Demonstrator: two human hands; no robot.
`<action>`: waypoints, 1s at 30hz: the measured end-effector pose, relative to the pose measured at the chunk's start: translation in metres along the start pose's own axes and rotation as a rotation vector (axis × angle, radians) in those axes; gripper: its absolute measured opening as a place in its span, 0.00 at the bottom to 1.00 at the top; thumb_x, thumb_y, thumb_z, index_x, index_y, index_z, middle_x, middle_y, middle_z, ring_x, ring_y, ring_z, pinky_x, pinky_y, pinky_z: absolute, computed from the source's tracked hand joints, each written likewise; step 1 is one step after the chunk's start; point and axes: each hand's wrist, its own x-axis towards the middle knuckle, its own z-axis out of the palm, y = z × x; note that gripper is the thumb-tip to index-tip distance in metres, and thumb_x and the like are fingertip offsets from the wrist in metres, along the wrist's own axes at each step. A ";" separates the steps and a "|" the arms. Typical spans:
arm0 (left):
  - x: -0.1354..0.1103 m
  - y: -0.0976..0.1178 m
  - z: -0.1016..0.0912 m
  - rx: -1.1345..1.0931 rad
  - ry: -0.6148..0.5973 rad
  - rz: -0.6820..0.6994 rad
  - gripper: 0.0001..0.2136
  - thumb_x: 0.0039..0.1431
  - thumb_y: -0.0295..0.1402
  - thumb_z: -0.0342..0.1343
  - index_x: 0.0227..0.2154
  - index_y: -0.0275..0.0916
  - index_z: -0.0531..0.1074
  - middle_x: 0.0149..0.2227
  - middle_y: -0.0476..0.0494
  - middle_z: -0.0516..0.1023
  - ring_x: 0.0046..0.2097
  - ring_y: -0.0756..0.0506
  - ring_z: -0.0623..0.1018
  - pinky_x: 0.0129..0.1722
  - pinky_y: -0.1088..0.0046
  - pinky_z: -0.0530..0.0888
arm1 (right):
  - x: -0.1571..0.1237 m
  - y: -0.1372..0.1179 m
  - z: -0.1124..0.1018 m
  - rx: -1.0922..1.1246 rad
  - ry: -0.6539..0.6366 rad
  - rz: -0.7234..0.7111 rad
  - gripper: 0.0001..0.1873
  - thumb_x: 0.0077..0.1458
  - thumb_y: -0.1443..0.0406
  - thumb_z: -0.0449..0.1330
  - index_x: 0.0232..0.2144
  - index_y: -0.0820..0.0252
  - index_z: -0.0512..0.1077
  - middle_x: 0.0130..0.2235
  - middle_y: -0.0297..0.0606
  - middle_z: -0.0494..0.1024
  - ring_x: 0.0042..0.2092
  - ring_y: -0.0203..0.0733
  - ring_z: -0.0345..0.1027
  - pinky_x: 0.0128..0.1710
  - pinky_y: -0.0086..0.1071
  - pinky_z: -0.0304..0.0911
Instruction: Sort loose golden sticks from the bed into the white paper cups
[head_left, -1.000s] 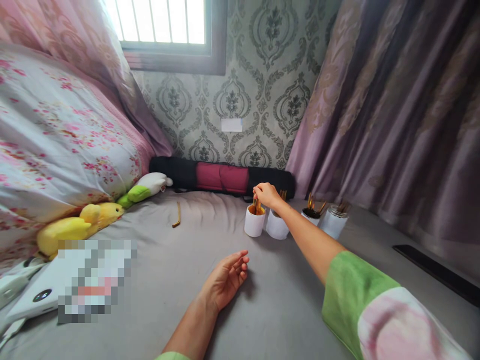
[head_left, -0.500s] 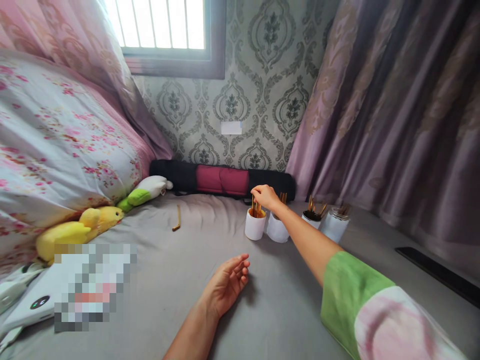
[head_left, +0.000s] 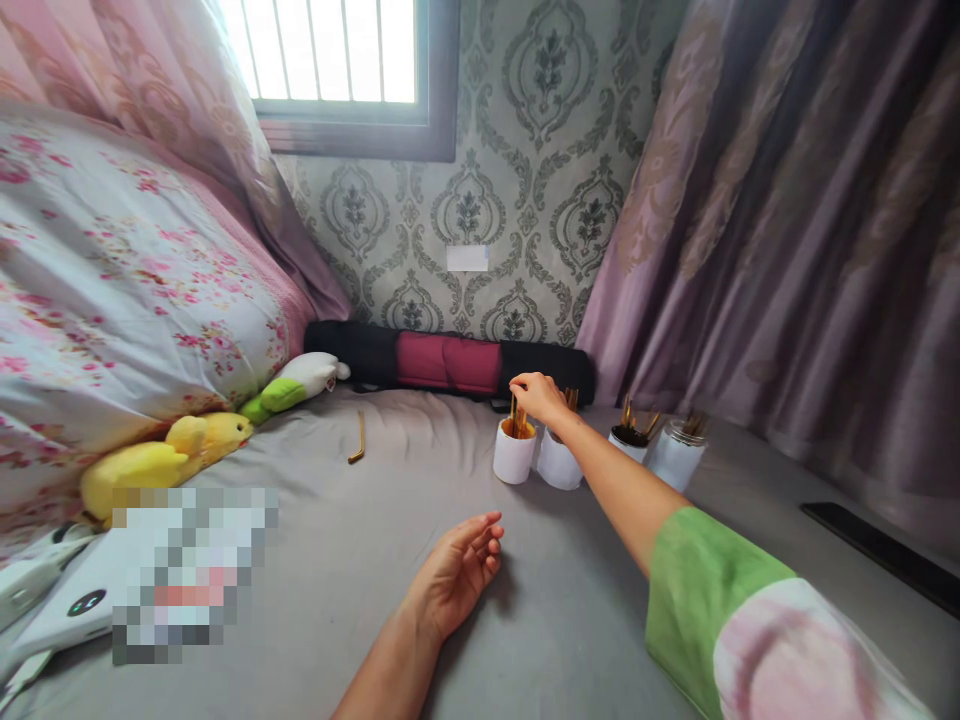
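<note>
My right hand [head_left: 537, 396] reaches out over a white cup [head_left: 514, 456] on the grey bedsheet [head_left: 375, 540]. Its fingers are pinched on the top of a thin golden stick [head_left: 514, 410] that stands in that cup with others. A second white cup [head_left: 558, 463] stands just right of it, behind my wrist. Two more containers with golden sticks follow to the right, a white cup [head_left: 627, 443] and a clear jar [head_left: 676, 452]. My left hand [head_left: 457, 572] rests palm up on the sheet, fingers loosely curled, holding nothing. One bent golden straw [head_left: 358, 441] lies alone on the sheet to the left.
A black and red roll [head_left: 450, 360] lies along the patterned wall. Yellow [head_left: 161, 460] and green-white [head_left: 296, 380] plush toys sit beside a floral pillow [head_left: 127, 290] at left. A white device [head_left: 52, 610] lies at lower left. Curtains hang at right, above a dark strip [head_left: 885, 550].
My right hand has stayed pinched over the leftmost cup, lifting slightly. The view has shifted a little. My left hand has not moved.
</note>
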 end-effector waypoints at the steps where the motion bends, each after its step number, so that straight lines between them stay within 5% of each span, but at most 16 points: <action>1: 0.000 0.000 0.000 0.000 0.000 -0.001 0.13 0.45 0.27 0.58 0.36 0.29 0.69 0.29 0.43 0.70 0.26 0.55 0.69 0.23 0.81 0.67 | 0.000 0.000 0.000 0.000 0.004 0.002 0.14 0.50 0.59 0.51 0.38 0.48 0.72 0.37 0.35 0.76 0.40 0.41 0.67 0.35 0.30 0.59; 30: 0.002 0.000 -0.002 0.013 -0.015 -0.004 0.12 0.46 0.27 0.58 0.36 0.31 0.69 0.28 0.44 0.71 0.25 0.55 0.69 0.23 0.81 0.67 | 0.004 0.006 0.002 -0.032 0.012 0.027 0.16 0.49 0.57 0.53 0.41 0.46 0.70 0.39 0.35 0.75 0.42 0.41 0.67 0.39 0.32 0.60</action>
